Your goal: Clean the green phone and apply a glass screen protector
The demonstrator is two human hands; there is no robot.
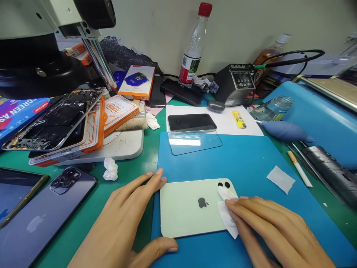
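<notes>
A pale green iPhone (186, 212) lies back side up on the blue mat (142, 257), its camera end to the right. My left hand (125, 216) is at the phone's left end, fingers stretched out and thumb apart by the lower left corner. Pinched in the fingertips of my right hand (267, 227) is a white tissue (229, 219), pressed on the phone's back by the cameras and partly covering them. Behind the phone, a clear screen protector (195, 143) with a dark rim lies on the mat, touching a dark phone (192, 122).
At left lie a purple iPhone (58, 212), a crumpled tissue (110, 169) and an opened phone (61, 123) on boxes. At right are a white wipe (281, 179), a cigarette (299, 168), a blue air blower (287, 130) and tweezers. A plastic bottle (193, 48) stands at the back.
</notes>
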